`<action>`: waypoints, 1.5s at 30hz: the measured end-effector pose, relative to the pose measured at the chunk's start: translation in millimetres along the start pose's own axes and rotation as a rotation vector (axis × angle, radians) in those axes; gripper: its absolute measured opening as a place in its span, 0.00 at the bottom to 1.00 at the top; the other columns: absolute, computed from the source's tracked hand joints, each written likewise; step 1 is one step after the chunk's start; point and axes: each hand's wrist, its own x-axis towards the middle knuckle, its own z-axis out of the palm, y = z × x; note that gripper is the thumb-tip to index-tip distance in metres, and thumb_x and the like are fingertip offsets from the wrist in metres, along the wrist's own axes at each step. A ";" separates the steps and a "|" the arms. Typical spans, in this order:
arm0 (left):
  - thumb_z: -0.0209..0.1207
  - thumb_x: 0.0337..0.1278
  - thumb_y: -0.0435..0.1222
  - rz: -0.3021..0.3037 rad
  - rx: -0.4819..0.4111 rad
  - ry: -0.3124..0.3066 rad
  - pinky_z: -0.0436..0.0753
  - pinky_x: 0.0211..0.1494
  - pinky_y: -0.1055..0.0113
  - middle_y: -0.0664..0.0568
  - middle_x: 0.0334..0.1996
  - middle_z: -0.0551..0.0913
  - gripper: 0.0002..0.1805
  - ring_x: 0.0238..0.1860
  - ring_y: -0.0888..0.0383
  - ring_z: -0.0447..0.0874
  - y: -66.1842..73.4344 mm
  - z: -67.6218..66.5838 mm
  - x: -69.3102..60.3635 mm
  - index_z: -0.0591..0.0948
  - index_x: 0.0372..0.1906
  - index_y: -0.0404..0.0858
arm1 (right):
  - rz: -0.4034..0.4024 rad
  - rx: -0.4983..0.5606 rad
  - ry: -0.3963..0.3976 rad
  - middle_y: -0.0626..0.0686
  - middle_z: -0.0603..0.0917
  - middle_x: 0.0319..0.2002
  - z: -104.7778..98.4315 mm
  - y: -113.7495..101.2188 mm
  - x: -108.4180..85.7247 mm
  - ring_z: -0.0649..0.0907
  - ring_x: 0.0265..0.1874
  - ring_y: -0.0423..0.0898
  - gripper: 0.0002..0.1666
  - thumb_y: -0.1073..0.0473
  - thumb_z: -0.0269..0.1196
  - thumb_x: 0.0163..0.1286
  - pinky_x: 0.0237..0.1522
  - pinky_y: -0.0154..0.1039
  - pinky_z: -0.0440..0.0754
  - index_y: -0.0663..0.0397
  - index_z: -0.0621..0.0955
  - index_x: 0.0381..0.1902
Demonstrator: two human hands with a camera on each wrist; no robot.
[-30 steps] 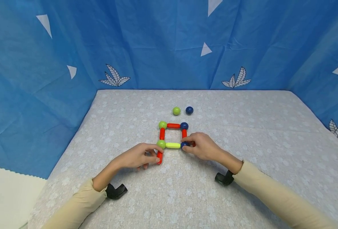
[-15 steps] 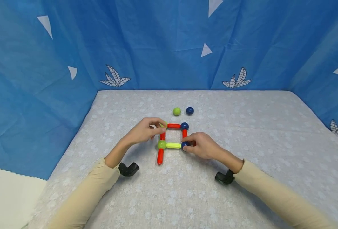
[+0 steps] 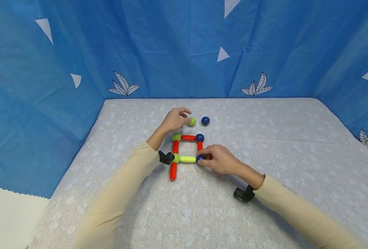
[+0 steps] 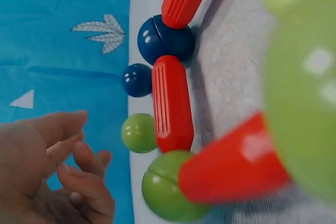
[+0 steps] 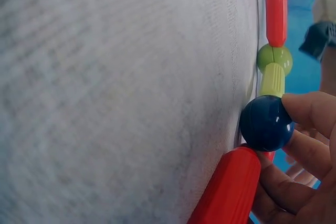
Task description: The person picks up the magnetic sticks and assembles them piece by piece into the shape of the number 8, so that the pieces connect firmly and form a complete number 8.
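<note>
While our right hand (image 3: 218,158) is pinching the near-right blue ball (image 5: 266,123) of the rod-and-ball square (image 3: 187,159), our left hand (image 3: 175,119) has moved past the far-left green ball (image 3: 176,137) and is hovering, fingers loosely bent around nothing, beside the loose green ball (image 3: 192,122) on the surface (image 3: 265,138). We are judging that work is turning to this unattached piece. We are seeing no container.

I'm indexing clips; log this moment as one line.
left hand: by loose green ball, contact unclear | right hand: pinches nearest blue ball | loose blue ball: untouched
</note>
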 end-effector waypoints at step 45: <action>0.63 0.65 0.46 -0.021 -0.019 -0.006 0.79 0.46 0.57 0.42 0.53 0.79 0.23 0.48 0.48 0.80 -10.7 -1.3 -19.5 0.78 0.60 0.39 | -0.031 0.003 0.022 0.43 0.79 0.27 2.0 1.6 -2.0 0.73 0.23 0.41 0.16 0.59 0.67 0.67 0.26 0.36 0.70 0.58 0.85 0.51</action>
